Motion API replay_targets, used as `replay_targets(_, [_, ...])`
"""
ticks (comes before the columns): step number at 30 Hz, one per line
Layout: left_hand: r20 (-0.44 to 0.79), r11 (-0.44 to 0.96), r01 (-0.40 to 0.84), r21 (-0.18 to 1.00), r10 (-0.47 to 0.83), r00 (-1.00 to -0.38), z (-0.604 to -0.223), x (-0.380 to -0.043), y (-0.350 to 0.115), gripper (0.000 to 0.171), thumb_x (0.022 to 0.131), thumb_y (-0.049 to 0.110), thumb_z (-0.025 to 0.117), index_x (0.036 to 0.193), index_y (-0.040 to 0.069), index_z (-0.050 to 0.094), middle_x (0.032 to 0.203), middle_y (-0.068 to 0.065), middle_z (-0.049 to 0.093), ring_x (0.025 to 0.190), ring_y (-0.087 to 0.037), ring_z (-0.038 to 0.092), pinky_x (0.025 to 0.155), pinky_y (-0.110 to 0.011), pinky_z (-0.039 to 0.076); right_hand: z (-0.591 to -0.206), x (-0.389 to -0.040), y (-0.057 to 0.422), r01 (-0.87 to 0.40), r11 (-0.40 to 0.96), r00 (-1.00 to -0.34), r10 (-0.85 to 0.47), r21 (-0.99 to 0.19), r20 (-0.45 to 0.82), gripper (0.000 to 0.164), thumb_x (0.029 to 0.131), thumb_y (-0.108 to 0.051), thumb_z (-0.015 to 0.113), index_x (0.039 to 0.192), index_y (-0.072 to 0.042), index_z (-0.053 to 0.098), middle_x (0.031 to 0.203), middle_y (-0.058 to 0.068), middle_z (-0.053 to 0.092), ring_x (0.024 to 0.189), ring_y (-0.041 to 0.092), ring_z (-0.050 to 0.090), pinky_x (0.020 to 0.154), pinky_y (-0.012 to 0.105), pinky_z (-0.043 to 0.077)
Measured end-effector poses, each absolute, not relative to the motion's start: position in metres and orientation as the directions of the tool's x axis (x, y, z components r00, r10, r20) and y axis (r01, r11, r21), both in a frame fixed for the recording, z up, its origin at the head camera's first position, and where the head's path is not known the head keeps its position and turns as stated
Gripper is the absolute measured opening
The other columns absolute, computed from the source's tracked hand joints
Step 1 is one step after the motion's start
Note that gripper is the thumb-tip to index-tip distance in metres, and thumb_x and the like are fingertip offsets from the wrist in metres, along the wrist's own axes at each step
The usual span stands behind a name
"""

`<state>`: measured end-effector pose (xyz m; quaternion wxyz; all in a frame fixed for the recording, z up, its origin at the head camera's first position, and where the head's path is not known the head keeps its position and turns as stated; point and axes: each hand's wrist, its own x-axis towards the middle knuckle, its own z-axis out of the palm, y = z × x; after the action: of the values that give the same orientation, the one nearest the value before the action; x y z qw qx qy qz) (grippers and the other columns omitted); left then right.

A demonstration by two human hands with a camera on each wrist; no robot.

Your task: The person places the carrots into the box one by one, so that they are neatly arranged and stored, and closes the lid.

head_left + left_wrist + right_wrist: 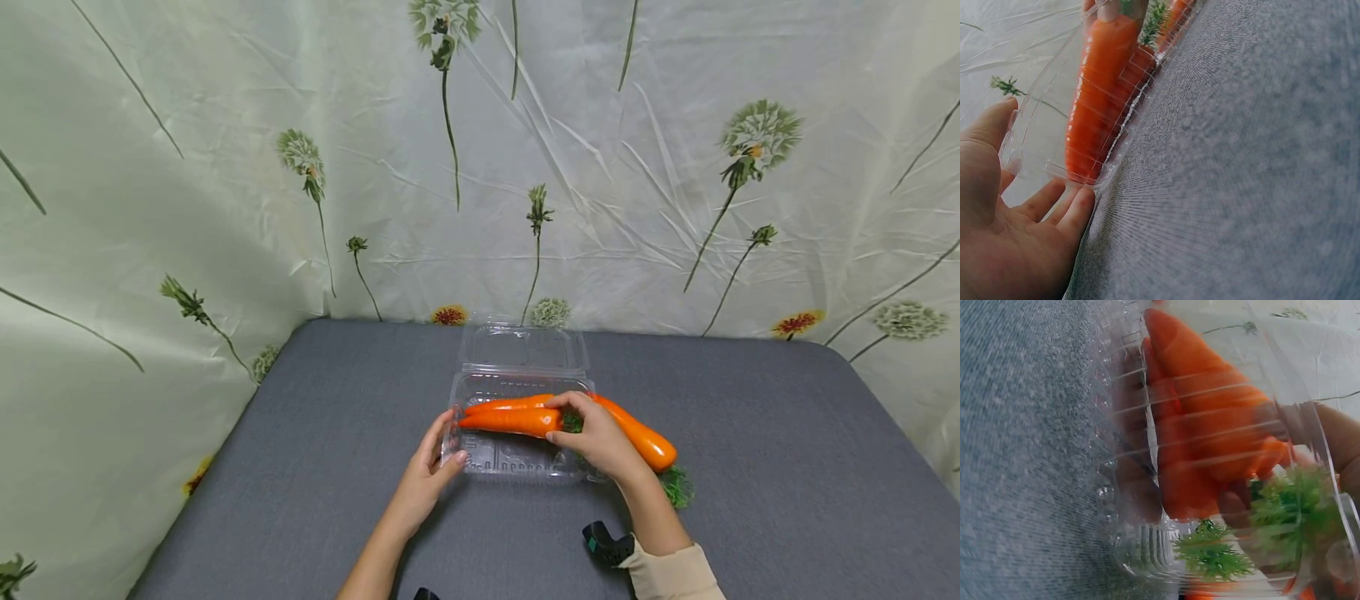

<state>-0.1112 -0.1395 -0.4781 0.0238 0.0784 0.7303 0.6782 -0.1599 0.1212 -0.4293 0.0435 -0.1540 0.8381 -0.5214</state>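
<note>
A clear plastic clamshell container (517,467) lies on the table with its lid (525,348) laid back. My right hand (592,433) pinches an orange carrot (510,422) by its thick end, beside its green top (1291,500). That carrot points left inside the container. Behind it, a second carrot (491,407) lies in the container too. My left hand (429,467) touches the container's left end, fingers extended and thumb spread toward the near corner. In the left wrist view the fingertips (1082,203) rest against the end wall.
A third carrot (645,442) lies slanted at the container's right, partly behind my right hand, its green top (677,486) toward me. A black device (606,546) is by the right wrist. Flowered cloth (637,208) hangs behind the grey table (337,417).
</note>
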Motion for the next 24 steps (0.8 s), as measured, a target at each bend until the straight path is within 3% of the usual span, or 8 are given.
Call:
replay_targets(4, [0.065,0.076,0.076,0.994,0.14,-0.988,-0.478,-0.111,-0.139,0.062,0.087,0.018,0.061,0.139,0.026,0.029,0.142,-0.008,0.029,0.124,-0.027,0.034,0.091,-0.036,0.038,-0.429,-0.161,0.121,-0.197,0.432,-0.946,-0.318,-0.88,0.056,0.034,0.074,-0.005,0.072,0.105,-0.006,0.058,0.105,0.006,0.055,0.097,0.023,0.05,0.085,0.042,0.04])
replay_targets(16, [0.074,0.058,0.085,0.995,0.164,-0.984,-0.469,-0.11,-0.138,0.064,0.087,0.011,0.059,0.141,0.016,0.025,0.143,-0.016,0.024,0.126,-0.034,0.029,0.092,-0.041,0.036,-0.43,-0.161,0.115,-0.195,0.576,-0.947,-0.321,-0.794,0.0,0.034,0.07,0.002,0.072,0.099,-0.009,0.059,0.1,0.0,0.056,0.094,0.019,0.052,0.082,0.039,0.042])
replay_targets(24, [0.047,0.045,0.055,0.997,0.175,-0.983,-0.454,-0.104,-0.136,0.063,0.088,0.008,0.057,0.141,0.012,0.024,0.142,-0.021,0.024,0.124,-0.037,0.03,0.09,-0.035,0.039,-0.428,-0.161,0.113,-0.146,0.536,-0.95,-0.311,-0.832,-0.034,0.038,0.074,-0.001,0.07,0.109,-0.009,0.057,0.107,0.001,0.057,0.103,0.022,0.051,0.087,0.043,0.04])
